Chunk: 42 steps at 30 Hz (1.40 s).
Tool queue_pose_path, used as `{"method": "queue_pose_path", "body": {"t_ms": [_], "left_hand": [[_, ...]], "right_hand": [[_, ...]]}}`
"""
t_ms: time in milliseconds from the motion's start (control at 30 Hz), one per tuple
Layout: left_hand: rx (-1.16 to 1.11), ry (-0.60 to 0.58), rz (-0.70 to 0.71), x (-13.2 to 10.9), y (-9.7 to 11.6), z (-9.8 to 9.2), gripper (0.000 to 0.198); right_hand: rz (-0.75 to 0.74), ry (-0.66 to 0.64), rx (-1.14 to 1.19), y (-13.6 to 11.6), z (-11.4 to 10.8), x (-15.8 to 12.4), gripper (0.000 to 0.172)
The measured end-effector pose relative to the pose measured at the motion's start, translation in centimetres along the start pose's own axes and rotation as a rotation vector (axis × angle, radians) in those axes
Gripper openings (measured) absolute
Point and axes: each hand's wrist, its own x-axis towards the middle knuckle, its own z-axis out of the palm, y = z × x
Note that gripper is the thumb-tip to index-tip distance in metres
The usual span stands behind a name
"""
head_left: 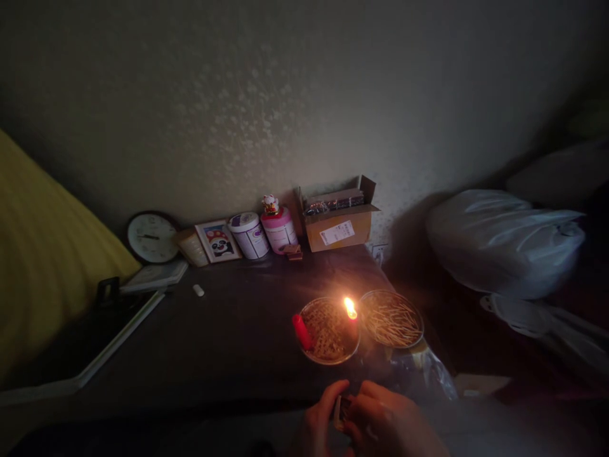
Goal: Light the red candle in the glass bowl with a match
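Observation:
Both hands are close together at the bottom of the view, near the table's front edge. My left hand [320, 419] is wrapped round a small box-like object [341, 411], perhaps a matchbox. Against its right side, my right hand [383, 416] has its fingers closed; whether they pinch something is hidden. Beyond the hands sits a round dish [328, 339] of brown pieces, with a red candle [301, 332] leaning at its left and a lit red candle [352, 317] at its right. Beside it, a second round dish [391, 319] holds many thin sticks.
Along the wall stand a clock [151, 237], a panda picture [219, 241], two tins [250, 236] and an open cardboard box [337, 231]. A white eraser-like piece [198, 290] lies on the dark table [228, 343]. White bags [504, 244] are at right, yellow cloth [52, 266] at left.

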Motion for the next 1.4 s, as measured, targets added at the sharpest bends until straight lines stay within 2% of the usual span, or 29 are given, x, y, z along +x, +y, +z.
{"method": "queue_pose_path", "body": {"t_ms": [133, 233, 400, 500, 633, 733, 833, 967, 1067, 1167, 1267, 1333, 1400], "left_hand": [[0.068, 0.063, 0.003, 0.0, 0.9, 0.0, 0.061], [0.043, 0.048, -0.026, 0.1, 1.4, -0.1, 0.061], [-0.004, -0.016, 0.005, 0.3, 1.6, -0.4, 0.062], [-0.046, -0.011, 0.005, 0.3, 1.6, -0.5, 0.06], [-0.117, 0.039, -0.046, 0.0, 1.7, -0.3, 0.051], [-0.31, 0.057, -0.116, 0.0, 1.8, -0.2, 0.052], [-0.616, -0.026, -0.142, 0.2, 2.1, -0.3, 0.06], [-0.854, -0.134, -0.199, 0.6, 3.1, -0.1, 0.062], [-0.928, -0.168, -0.28, 1.0, 4.0, 0.4, 0.049], [-0.972, -0.164, -0.321, 1.3, 4.4, 0.7, 0.035], [-1.093, -0.194, -0.3, 1.3, 4.3, 0.7, 0.046], [-1.168, -0.227, -0.281, 1.3, 3.9, 0.7, 0.053], [-1.228, -0.234, -0.285, 1.3, 3.5, 0.6, 0.045]], "right_hand": [[-0.016, -0.029, -0.131, 0.0, 0.1, -0.1, 0.017], [0.004, -0.029, -0.155, 0.0, 0.2, -0.1, 0.017], [0.061, -0.076, -0.108, -0.2, 0.2, 0.0, 0.016], [0.096, -0.067, -0.042, -0.6, 0.0, 0.1, 0.014], [0.159, 0.017, 0.158, -1.4, -0.9, 0.5, 0.013], [0.209, 0.08, 0.401, -1.8, -1.7, 0.6, 0.017], [0.254, 0.214, 0.614, -1.8, -2.1, 0.5, 0.024], [0.303, 0.431, 0.683, -1.9, -1.6, 0.6, 0.023], [0.272, 0.524, 0.691, -2.9, -1.0, 0.8, 0.021], [0.289, 0.543, 0.791, -3.8, -0.8, 0.9, 0.022], [0.332, 0.517, 0.957, -3.9, -1.4, 0.9, 0.026], [0.336, 0.549, 0.975, -3.3, -2.0, 0.8, 0.027], [0.335, 0.567, 0.932, -2.5, -2.5, 0.8, 0.027]]}}
